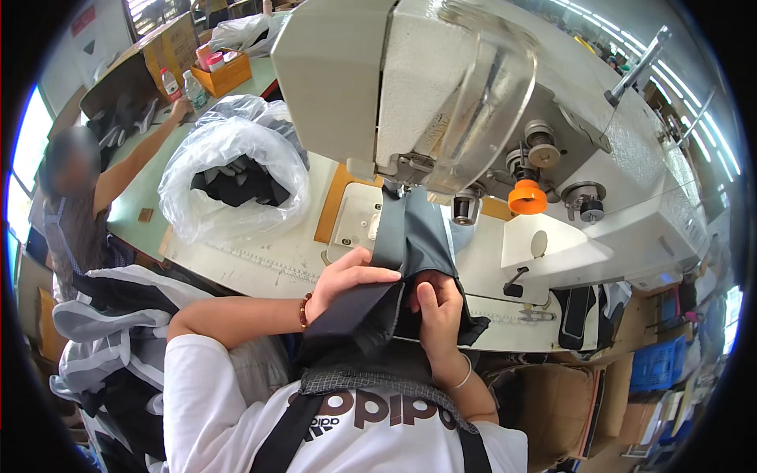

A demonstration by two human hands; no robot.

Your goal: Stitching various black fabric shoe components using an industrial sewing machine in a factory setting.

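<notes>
A dark grey and black fabric piece (422,236) runs from under the sewing machine's needle area (404,188) down towards my body, its near part folded open. My left hand (347,280) grips its left side, with one finger stretched along the fold. On the right, my right hand (440,311) is closed on the near edge, thumb up and the other fingers partly hidden inside the fold. The black near part (351,327) hangs over the table's front edge. Just where the needle meets the cloth is hard to see.
A clear plastic bag (236,169) of dark pieces stands on the white table (260,264) at left. Beyond it, a person (71,189) reaches towards bottles (193,88). Grey and black pieces (110,339) are heaped left of me. A cardboard box (552,410) stands below right.
</notes>
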